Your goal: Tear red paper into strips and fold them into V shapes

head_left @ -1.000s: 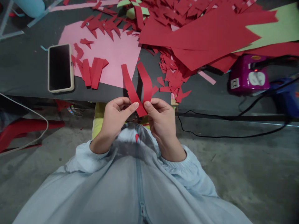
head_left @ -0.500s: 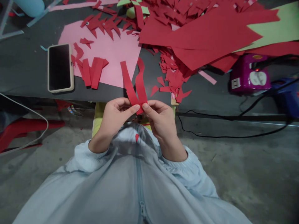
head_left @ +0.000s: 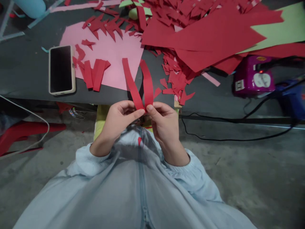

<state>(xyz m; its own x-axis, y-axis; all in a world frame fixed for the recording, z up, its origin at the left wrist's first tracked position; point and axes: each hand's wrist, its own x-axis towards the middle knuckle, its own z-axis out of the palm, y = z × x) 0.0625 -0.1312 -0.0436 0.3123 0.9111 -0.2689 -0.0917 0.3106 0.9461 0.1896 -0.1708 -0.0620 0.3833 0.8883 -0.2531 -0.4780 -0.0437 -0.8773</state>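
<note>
Two long red strips, of foam sheet or thick paper, rise in a narrow V from between my hands, just in front of the table edge. My left hand [head_left: 121, 117] pinches the lower end of the left red strip [head_left: 130, 83]. Between thumb and fingers, my right hand [head_left: 164, 122] grips the foot of the right red strip [head_left: 148, 84], which bows outward. The lower ends meet at my thumb tips; whether they are joined is hidden. Beyond, a pink sheet [head_left: 114, 63] carries short red strips [head_left: 97, 74] and spiky red cut-outs [head_left: 94, 25] with a small eye.
A phone [head_left: 61, 70] lies at the left. Red scraps [head_left: 177, 74] and large red sheets [head_left: 202, 38] cover the back right, beside a green sheet [head_left: 283, 28]. A purple power adapter [head_left: 254, 78], a blue tool [head_left: 294, 98] and black cables [head_left: 228, 139] are at the right.
The right strip has gone from a wavy shape to a smooth outward bow. The strips' lower ends have shifted slightly up between my thumbs. Both hands stay almost in place.
</note>
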